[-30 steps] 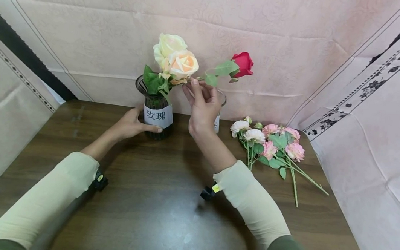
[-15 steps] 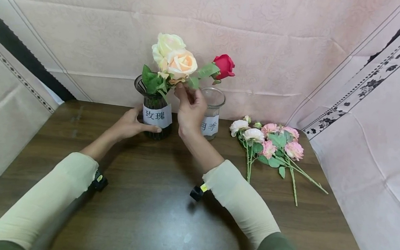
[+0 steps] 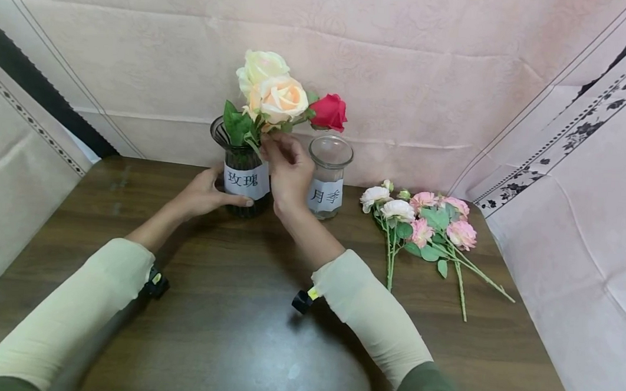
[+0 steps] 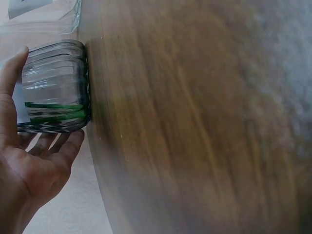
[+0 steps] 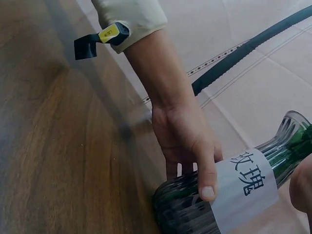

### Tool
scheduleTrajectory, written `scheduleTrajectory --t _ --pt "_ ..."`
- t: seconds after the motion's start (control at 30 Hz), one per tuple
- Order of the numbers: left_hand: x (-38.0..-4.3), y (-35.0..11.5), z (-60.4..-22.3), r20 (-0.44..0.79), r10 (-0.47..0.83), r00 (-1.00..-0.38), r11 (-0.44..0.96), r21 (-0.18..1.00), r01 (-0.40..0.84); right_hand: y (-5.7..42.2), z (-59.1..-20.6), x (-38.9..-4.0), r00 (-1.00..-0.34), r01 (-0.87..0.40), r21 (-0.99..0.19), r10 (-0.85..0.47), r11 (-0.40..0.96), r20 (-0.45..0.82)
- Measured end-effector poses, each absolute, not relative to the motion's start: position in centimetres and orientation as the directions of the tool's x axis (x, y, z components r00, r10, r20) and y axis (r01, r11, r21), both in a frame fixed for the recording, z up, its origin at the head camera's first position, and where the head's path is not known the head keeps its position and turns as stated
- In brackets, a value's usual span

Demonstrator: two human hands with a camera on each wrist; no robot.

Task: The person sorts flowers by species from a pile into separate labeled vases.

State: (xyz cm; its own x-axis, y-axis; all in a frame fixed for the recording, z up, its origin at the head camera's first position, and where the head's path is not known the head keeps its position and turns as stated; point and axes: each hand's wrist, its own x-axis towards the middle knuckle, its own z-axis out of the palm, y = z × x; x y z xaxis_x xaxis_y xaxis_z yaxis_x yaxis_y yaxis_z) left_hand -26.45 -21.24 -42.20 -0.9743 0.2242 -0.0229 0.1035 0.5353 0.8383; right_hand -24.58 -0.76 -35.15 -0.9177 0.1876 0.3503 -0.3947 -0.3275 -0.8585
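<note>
Near the back edge of the tabletop, left of its middle, stands the dark ribbed glass vase, the left hand's thumb and fingers wrapped round its lower body. Over the past second the red rose has travelled leftward until its bloom sits just beside the peach rose. The right hand, thumb and fingertips together, apparently pinching the red rose's stem, has reached the vase's mouth, bringing rose and vase together.
</note>
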Motion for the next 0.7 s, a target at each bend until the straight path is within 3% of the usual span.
scheduleTrajectory --t 0.47,0.7 --pt "-26.5 -21.5 -42.2 -0.037 0.207 -0.978 0.561 0.823 0.088 1.4 -33.3 -24.8 -0.879 -0.474 -0.659 0.264 -0.584 0.398" --pt "-26.9 -21.4 -42.6 -0.020 0.204 -0.979 0.578 0.809 0.104 0.9 -33.3 -25.0 -0.915 -0.403 -0.732 0.221 -0.550 0.337"
